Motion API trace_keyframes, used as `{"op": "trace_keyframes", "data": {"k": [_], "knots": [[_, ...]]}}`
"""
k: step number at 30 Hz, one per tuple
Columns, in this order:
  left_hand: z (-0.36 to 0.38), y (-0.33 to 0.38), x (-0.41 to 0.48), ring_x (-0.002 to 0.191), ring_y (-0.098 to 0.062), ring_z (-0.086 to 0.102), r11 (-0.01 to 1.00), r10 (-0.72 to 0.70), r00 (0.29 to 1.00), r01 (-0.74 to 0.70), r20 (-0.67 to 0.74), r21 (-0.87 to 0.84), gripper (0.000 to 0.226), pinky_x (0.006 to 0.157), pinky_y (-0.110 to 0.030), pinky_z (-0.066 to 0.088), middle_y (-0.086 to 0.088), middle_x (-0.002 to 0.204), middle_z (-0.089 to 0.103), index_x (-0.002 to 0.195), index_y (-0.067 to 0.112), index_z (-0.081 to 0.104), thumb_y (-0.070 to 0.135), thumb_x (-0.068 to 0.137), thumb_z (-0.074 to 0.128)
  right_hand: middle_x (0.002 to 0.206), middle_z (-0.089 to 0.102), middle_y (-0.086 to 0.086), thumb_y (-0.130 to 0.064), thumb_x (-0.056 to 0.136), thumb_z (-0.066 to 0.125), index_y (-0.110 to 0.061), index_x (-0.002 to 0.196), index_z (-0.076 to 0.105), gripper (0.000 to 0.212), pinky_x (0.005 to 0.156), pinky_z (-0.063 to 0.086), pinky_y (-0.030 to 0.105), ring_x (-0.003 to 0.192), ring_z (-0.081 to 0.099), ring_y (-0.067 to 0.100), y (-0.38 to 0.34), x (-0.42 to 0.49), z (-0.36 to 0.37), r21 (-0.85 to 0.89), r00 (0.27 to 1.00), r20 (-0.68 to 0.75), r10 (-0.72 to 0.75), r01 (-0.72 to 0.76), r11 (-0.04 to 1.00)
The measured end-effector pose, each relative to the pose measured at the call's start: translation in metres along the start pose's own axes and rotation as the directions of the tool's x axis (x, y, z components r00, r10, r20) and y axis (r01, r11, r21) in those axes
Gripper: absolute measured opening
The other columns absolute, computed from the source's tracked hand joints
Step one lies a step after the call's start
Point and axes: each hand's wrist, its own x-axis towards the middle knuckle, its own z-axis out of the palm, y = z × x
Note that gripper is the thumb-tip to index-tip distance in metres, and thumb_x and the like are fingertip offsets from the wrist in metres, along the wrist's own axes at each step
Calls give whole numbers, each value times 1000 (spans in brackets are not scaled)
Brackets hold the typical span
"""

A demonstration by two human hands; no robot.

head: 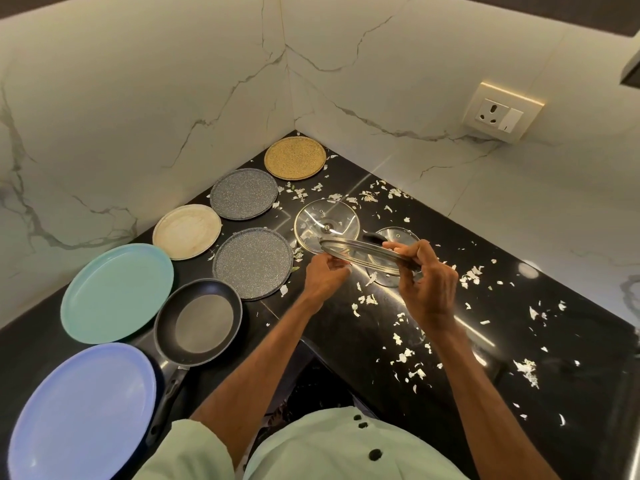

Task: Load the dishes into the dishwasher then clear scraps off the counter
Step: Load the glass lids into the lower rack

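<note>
Glass rimmed with a steel band, a round lid (360, 252) hangs tilted above the black polished worktop (519, 317), held between both hands. The right hand (429, 285) grips its right rim with curled fingers and thumb, and the left hand (325, 277) pinches its near left edge. Just beyond the left hand a second glass lid (327, 223) lies flat, with a knob at its centre. Beneath the right hand's fingers a third lid (388, 277) lies partly hidden. Pale, ragged scraps (403, 356) are strewn around and to the right of both hands. Left of the left hand lie round, flat dishes: a grey speckled plate (252, 263) closest, another speckled plate (244, 194) beyond it, a cream plate (187, 232), and a grainy gold plate (295, 157) farthest off. A smooth teal plate (116, 292) and a blue plate (81, 410) lie nearer the body, with a dark non-stick frying pan (199, 322) beside them.
</note>
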Motion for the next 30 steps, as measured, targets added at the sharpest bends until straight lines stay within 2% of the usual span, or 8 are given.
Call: {"op": "trace_keyframes", "data": {"k": [3, 7, 11, 15, 18, 21, 26, 30], "knots": [[2, 2, 3, 85, -15, 76, 999, 10, 999, -12, -38, -48, 20, 86, -46, 62, 2, 88, 79, 95, 17, 76, 34, 87, 74, 110, 67, -18, -4, 93, 71, -7, 95, 60, 11, 53, 57, 29, 75, 75, 15, 1, 0, 1, 5, 1000, 22, -16, 16, 1000], [9, 10, 2, 79, -18, 77, 993, 22, 994, -34, -105, -110, 12, 78, -47, 63, -2, 84, 79, 90, 16, 74, 26, 94, 70, 111, 65, -19, -6, 94, 68, -6, 94, 60, 7, 53, 57, 30, 76, 75, 16, 1, 2, 4, 5, 999, 25, -23, 22, 1000], [19, 9, 5, 72, -19, 76, 994, -51, 976, 28, -213, -109, 6, 71, -46, 64, -1, 73, 76, 78, 14, 75, 18, 79, 78, 112, 66, -19, -1, 92, 71, -4, 93, 60, 11, 55, 59, 32, 76, 75, 15, 2, 1, 7, 17, 999, 38, -5, 4, 1000], [29, 16, -4, 80, -12, 71, 994, -92, 987, 83, -132, -72, 31, 61, -23, 58, 1, 85, 75, 90, 13, 71, 13, 64, 89, 110, 70, -15, -3, 91, 74, -5, 95, 61, 13, 59, 61, 34, 77, 75, 15, 4, -3, 11, 24, 998, 47, 37, -38, 999], [31, 8, -4, 100, -14, 66, 996, -76, 996, 77, 41, -39, 61, 77, -24, 55, 1, 106, 70, 111, 16, 61, 11, 58, 91, 108, 75, -8, -8, 92, 73, -7, 97, 61, 13, 62, 62, 38, 77, 74, 16, 9, -4, 11, 21, 996, 57, 72, -73, 997], [24, 2, -2, 110, -16, 59, 995, -91, 986, 96, 141, -33, 68, 93, -32, 53, 1, 115, 61, 124, 14, 52, 6, 66, 87, 103, 70, -14, -11, 92, 73, -9, 96, 61, 13, 64, 62, 40, 77, 73, 16, 12, -7, 9, 29, 989, 52, 137, -139, 990], [7, -1, 4, 112, -21, 66, 985, -62, 982, 89, 181, -148, 47, 99, -40, 55, -7, 116, 68, 121, 13, 61, 19, 79, 82, 91, 72, -6, -15, 89, 76, -15, 96, 61, 16, 69, 62, 39, 80, 71, 9, 23, -11, 8, 150, 940, 83, 332, -341, 928], [-4, 4, 4, 112, -23, 69, 977, 75, 990, -49, 119, -207, 28, 91, -41, 59, -5, 117, 72, 115, 13, 67, 15, 89, 76, 95, 72, -2, -12, 89, 76, -16, 99, 61, 19, 80, 63, 37, 89, 73, 11, 30, -10, 3, 289, 879, 171, 445, -477, 830]]}}
